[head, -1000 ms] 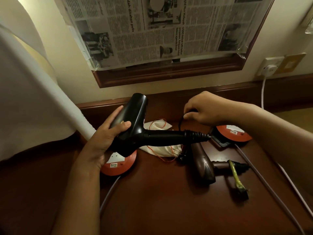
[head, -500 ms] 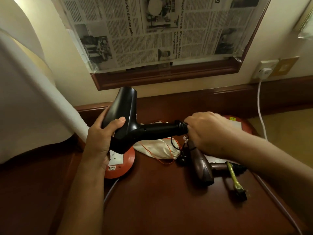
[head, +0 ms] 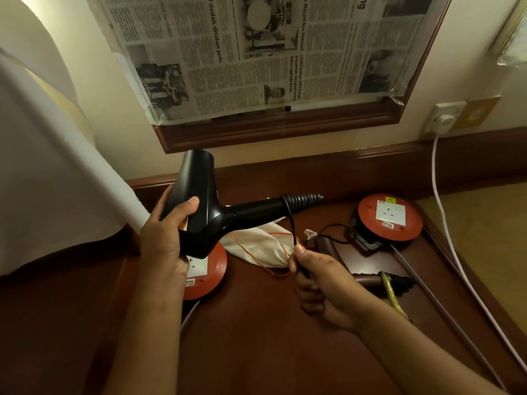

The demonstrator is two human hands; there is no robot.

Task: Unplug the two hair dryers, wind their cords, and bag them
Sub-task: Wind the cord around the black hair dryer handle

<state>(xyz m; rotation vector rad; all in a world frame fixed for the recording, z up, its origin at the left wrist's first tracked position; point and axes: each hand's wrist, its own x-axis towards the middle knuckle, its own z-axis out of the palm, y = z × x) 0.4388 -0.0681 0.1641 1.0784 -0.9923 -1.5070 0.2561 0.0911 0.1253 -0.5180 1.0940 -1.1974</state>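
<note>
My left hand (head: 165,246) grips the body of a black hair dryer (head: 205,206) held above the table, its handle pointing right. Its thin black cord (head: 291,223) drops from the handle's ribbed end into my right hand (head: 322,283), which pinches it, then runs on to a black plug (head: 368,240) beside the right orange socket reel (head: 390,216). A brown hair dryer (head: 328,248) lies on the table, mostly hidden behind my right hand, with a yellow-green tie (head: 392,293) on its cord end. A cream drawstring bag (head: 259,246) lies under the black dryer.
A second orange socket reel (head: 206,273) sits under my left hand. The dark wooden table (head: 256,337) has a raised rim at right. A white cable (head: 439,189) hangs from a wall socket (head: 445,118). White fabric (head: 42,166) hangs at left; a newspaper-covered frame (head: 271,58) is on the wall.
My right hand has come down and toward me from the handle's end, pulling the black cord with it. The black dryer stays in my left hand, its ribbed end now uncovered.
</note>
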